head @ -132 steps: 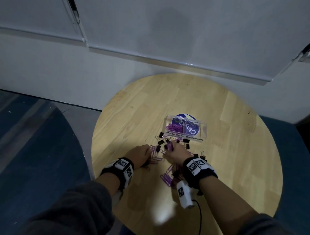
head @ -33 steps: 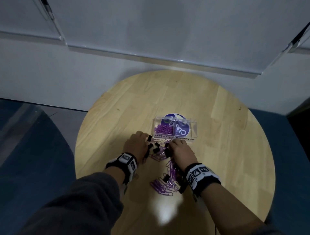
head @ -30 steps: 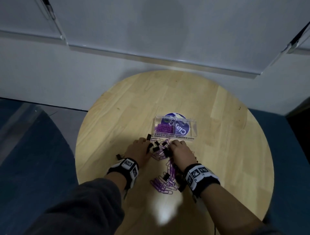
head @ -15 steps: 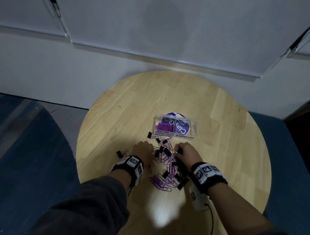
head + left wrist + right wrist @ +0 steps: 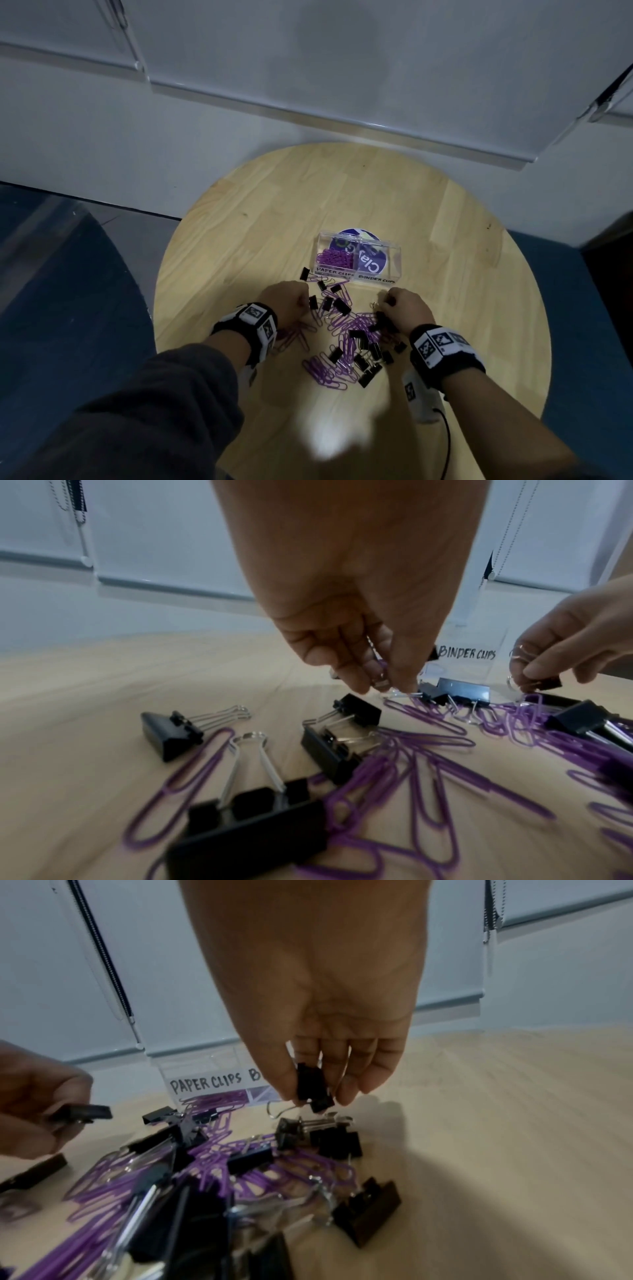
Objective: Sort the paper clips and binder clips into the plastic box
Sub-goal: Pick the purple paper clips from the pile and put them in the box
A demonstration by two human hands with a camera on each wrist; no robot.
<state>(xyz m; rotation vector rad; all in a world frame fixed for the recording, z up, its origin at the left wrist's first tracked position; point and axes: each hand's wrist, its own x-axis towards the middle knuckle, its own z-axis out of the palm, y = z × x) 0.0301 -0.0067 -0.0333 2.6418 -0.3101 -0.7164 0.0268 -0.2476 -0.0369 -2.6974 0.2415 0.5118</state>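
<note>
We pinch a black binder clip [image 5: 313, 1088] in our right hand [image 5: 407, 308], low centre of the frame, ready for the plastic box [image 5: 358, 257] just above on the table [image 5: 445, 240]. Our left hand [image 5: 286, 303] curls round another clip (kind unclear); the mixed pile [image 5: 346, 346] lies between both hands so each can pick.

Dim, grainy pictures. A soft glare patch on the surface [image 5: 329, 442] at 6 o'clock. Wrist views blur and stretch toward their edges.
</note>
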